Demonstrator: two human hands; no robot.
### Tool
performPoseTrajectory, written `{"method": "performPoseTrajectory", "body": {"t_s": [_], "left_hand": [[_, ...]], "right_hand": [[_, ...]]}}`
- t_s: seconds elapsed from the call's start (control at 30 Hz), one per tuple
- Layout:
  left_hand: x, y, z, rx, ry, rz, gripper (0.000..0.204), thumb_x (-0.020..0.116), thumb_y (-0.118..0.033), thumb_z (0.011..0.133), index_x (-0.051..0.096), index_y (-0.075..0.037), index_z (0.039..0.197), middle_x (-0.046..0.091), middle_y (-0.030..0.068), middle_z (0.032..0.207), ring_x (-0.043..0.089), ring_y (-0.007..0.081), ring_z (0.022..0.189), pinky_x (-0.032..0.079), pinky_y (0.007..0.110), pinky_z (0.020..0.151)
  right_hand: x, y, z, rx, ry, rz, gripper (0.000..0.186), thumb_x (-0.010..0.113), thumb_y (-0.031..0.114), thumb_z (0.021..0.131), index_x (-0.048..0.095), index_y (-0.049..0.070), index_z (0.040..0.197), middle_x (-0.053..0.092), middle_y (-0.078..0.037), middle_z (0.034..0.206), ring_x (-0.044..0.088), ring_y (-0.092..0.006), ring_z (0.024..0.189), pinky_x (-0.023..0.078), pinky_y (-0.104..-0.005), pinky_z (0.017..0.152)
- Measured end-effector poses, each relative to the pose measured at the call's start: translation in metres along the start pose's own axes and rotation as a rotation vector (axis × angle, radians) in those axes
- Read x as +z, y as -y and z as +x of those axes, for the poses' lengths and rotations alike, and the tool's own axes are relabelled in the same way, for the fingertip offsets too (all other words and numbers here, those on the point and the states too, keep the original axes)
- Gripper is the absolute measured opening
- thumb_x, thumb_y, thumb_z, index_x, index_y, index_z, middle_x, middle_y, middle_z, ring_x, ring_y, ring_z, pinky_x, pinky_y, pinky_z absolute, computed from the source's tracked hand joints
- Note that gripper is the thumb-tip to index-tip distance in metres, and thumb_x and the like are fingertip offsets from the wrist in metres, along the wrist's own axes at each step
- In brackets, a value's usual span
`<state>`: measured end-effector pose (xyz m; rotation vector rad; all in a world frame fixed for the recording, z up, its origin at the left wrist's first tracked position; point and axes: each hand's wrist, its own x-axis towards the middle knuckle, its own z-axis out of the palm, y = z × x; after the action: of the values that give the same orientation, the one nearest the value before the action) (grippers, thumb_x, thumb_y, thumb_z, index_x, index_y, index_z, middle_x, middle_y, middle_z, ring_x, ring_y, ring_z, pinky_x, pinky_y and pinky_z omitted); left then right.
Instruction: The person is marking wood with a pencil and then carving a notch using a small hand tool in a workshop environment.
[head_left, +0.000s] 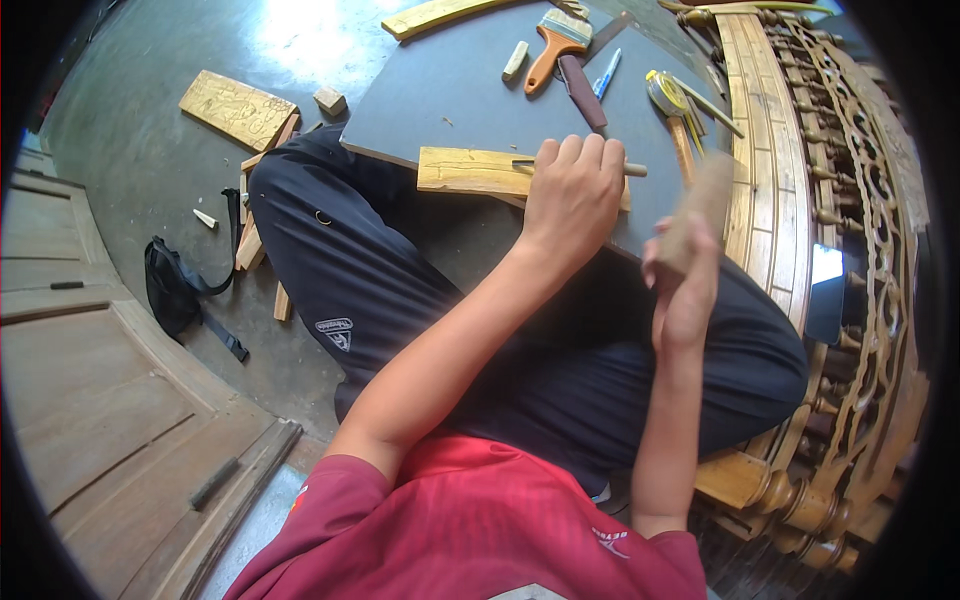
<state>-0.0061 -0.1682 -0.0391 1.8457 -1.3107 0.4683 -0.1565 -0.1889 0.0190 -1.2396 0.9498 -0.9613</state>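
My left hand (572, 195) is closed around a chisel (636, 170), over a yellowish wooden board (462, 172). The thin dark blade lies low along the board's top and points left. A pale handle end sticks out to the right of my fist. To the right, my right hand (688, 265) grips a thick wooden block (700, 205), tilted upward and smeared by motion. The block is apart from the chisel handle. Beneath the board is the near edge of a grey tabletop (410, 110), at my crossed legs.
On the tabletop lie an orange-handled brush (550, 55), a blue-white pen (607, 73), a tape measure (665, 93) and a small pale block (515, 61). A carved wooden bench (765, 150) stands right. At left are a board (238, 108) and a black bag (172, 285).
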Motion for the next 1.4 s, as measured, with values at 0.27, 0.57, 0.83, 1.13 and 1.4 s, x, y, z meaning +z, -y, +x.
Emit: {"method": "performPoseTrajectory", "body": {"t_s": [0.27, 0.57, 0.83, 1.13, 1.4], "left_hand": [[-0.008, 0.001, -0.004, -0.009, 0.033, -0.047, 0.012, 0.071, -0.016, 0.087, 0.063, -0.01, 0.094, 0.06, 0.0048, 0.085, 0.061, 0.0246, 0.082, 0.045, 0.04, 0.078], [-0.023, -0.013, -0.013, 0.2, 0.145, -0.195, 0.014, 0.073, -0.02, 0.088, 0.064, -0.009, 0.091, 0.06, 0.0043, 0.085, 0.06, 0.0234, 0.079, 0.046, 0.038, 0.075], [-0.024, -0.009, -0.006, 0.197, 0.144, -0.213, 0.015, 0.074, -0.02, 0.089, 0.065, -0.008, 0.092, 0.06, 0.0039, 0.085, 0.06, 0.0228, 0.078, 0.045, 0.037, 0.075], [-0.025, -0.008, -0.009, 0.152, 0.107, -0.244, 0.019, 0.074, -0.02, 0.089, 0.059, -0.008, 0.091, 0.058, 0.0047, 0.081, 0.059, 0.024, 0.077, 0.044, 0.038, 0.072], [-0.016, -0.007, -0.005, 0.135, 0.013, -0.271, 0.021, 0.073, -0.02, 0.092, 0.055, -0.009, 0.088, 0.056, 0.005, 0.077, 0.058, 0.0243, 0.071, 0.041, 0.039, 0.068]], "right_hand": [[-0.006, 0.021, -0.008, -0.003, 0.003, -0.055, 0.036, 0.056, 0.037, 0.106, 0.057, 0.005, 0.122, 0.063, -0.007, 0.098, 0.057, -0.0109, 0.07, 0.042, -0.0243, 0.063], [-0.012, 0.006, -0.042, 0.03, 0.038, 0.125, 0.047, 0.049, 0.038, 0.107, 0.056, -0.003, 0.129, 0.064, -0.014, 0.106, 0.056, -0.0172, 0.074, 0.045, -0.0279, 0.067], [-0.014, 0.004, -0.042, -0.019, 0.011, 0.077, 0.04, 0.049, 0.032, 0.103, 0.055, 0.001, 0.127, 0.065, -0.013, 0.11, 0.058, -0.0174, 0.076, 0.044, -0.0304, 0.07], [-0.01, 0.005, -0.044, -0.054, 0.04, -0.027, 0.042, 0.049, 0.033, 0.106, 0.053, -0.001, 0.131, 0.064, -0.014, 0.112, 0.058, -0.0168, 0.077, 0.043, -0.0289, 0.071], [-0.018, 0.031, -0.032, -0.414, -0.258, 0.087, 0.052, 0.052, 0.025, 0.103, 0.042, 0.0, 0.147, 0.059, -0.02, 0.119, 0.059, -0.0225, 0.089, 0.049, -0.0339, 0.078]]}}
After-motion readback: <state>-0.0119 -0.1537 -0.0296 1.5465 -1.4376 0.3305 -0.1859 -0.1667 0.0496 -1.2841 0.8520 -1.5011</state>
